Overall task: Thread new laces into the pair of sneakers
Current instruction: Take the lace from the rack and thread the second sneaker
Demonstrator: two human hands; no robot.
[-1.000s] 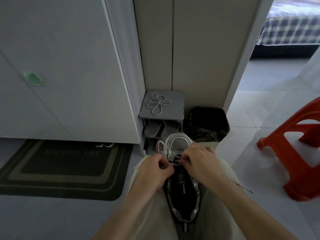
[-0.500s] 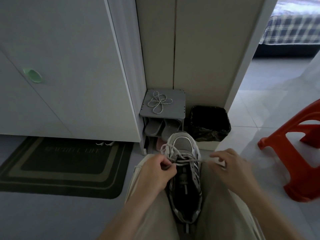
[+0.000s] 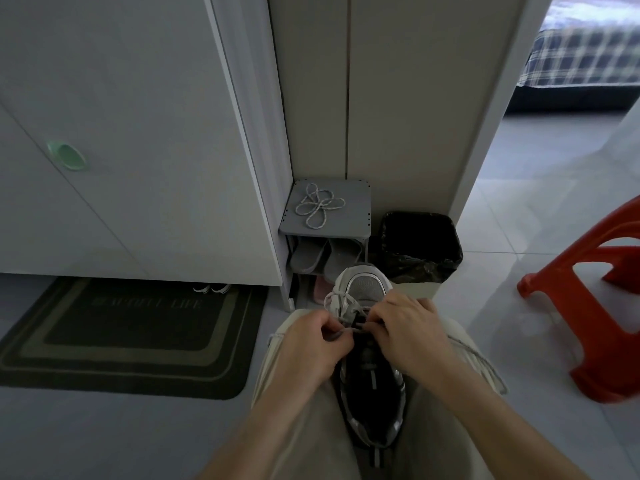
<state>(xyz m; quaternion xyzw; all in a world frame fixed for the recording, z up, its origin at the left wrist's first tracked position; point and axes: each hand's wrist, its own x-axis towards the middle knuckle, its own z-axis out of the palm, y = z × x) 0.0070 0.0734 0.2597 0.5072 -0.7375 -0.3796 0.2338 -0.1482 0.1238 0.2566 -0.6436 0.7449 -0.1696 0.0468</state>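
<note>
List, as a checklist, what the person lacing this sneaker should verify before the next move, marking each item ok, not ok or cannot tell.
1. Sneaker wedged between the knees, toe pointing away: ok.
2. Left hand pinches the lace: ok.
3. Right hand has hold of the lace: cannot tell; its curled fingers hide it.
4. Eyelets nearest the toe laced: ok.
5. Eyelets toward the heel laced: not ok; no lace shows there.
6. Spare lace lying ready on the shoe rack: ok.
</note>
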